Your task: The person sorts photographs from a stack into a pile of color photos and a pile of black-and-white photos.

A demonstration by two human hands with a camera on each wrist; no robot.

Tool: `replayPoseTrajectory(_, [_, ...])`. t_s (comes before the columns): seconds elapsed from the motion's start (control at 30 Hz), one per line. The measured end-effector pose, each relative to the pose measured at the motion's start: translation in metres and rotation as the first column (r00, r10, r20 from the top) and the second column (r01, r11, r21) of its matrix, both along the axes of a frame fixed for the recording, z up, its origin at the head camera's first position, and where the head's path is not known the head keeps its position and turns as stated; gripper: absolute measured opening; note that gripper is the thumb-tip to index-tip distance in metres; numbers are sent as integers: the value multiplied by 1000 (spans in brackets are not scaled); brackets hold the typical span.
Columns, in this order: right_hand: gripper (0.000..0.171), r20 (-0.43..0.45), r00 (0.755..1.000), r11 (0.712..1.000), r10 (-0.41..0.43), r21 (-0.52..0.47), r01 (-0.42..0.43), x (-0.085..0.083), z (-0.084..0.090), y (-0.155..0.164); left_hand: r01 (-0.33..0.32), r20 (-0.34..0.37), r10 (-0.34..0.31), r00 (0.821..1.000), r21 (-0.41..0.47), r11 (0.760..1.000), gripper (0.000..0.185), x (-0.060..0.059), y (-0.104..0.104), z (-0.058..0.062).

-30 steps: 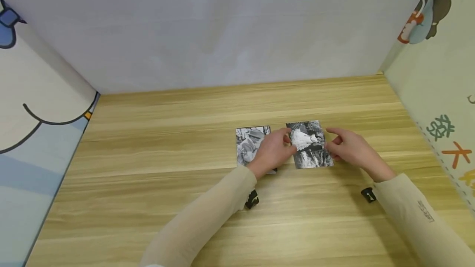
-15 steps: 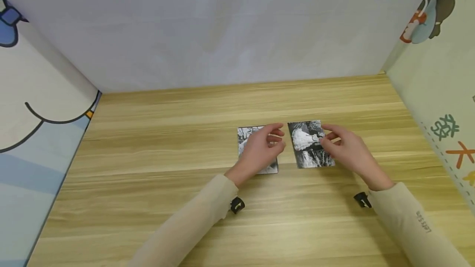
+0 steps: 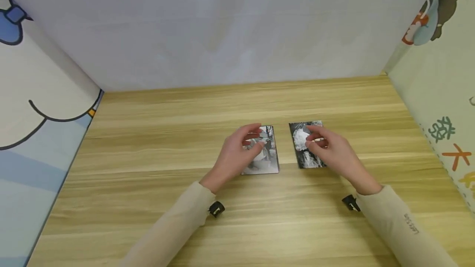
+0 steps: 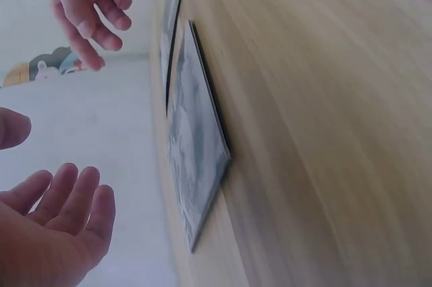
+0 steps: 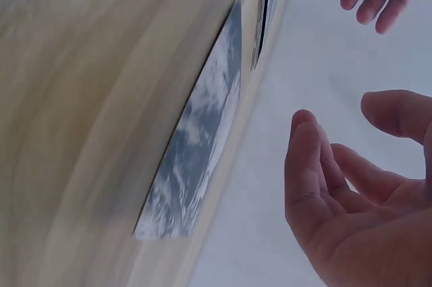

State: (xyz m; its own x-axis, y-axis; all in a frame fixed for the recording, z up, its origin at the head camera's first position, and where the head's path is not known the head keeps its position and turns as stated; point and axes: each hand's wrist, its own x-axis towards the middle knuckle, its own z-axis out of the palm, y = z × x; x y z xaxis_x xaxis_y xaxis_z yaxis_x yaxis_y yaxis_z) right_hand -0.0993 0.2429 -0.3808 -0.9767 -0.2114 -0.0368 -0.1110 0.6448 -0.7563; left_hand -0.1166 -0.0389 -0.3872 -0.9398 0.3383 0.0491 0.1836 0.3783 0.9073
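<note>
Two black-and-white photo cards lie flat, side by side on the wooden table. The left one (image 3: 265, 164) has a thick edge in the wrist views, like a small stack. My left hand (image 3: 237, 149) hovers over its left part, fingers relaxed and thumb apart, holding nothing. The right card (image 3: 306, 158) shows a pale shape on a dark ground and looks thin in the right wrist view. Over its right side hangs my right hand (image 3: 332, 151), loosely bent and holding nothing. In the left wrist view, a gap separates my left hand (image 4: 61, 226) from the left card (image 4: 196, 132).
The wood-grain table (image 3: 159, 135) extends around both cards. A pale grey wall (image 3: 222, 32) stands at the back, with cartoon-printed panels at left (image 3: 44, 73) and right (image 3: 438, 94). Black wrist devices sit at both cuffs, the left device (image 3: 217, 209) and the right device (image 3: 350, 203).
My left hand has moved left from the right card to above the left one. My right hand has shifted slightly left over the right card. Both cards stay in place on the table.
</note>
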Motion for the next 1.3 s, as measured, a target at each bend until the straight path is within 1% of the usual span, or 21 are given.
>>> replayPoseTrajectory(0.3, [48, -10, 997, 995, 78, -61, -78, -4, -9, -17, -44, -38, 43, 998, -25, 999, 51, 2, -29, -7])
replayPoseTrajectory(0.43, [47, -27, 994, 991, 107, -77, -108, -4, -11, -24, -69, -28, 68, 997, -38, 997, 52, 2, -41, -9])
replayPoseTrajectory(0.53, [46, -48, 993, 990, 111, -78, -114, -3, -11, -29, -77, -19, 76, 997, -61, 995, 53, 2, -47, -10])
replayPoseTrajectory(0.63, [46, -51, 993, 990, 111, -76, -115, -4, -12, -34, -82, -2, 82, 997, -92, 992, 55, 2, -51, -12])
replayPoseTrajectory(0.9, [52, -4, 993, 992, 121, -38, -121, -11, -18, -49, -53, 75, 70, 995, -214, 975, 61, 0, -54, -22])
replayPoseTrajectory(1.1, [54, 8, 991, 991, 134, 5, -134, -13, -20, -55, -23, 91, 52, 994, -302, 953, 66, -5, -49, -24])
replayPoseTrajectory(1.3, [60, 39, 990, 988, 138, 58, -140, -16, -21, -59, 22, 96, 17, 995, -387, 922, 69, -9, -45, -24])
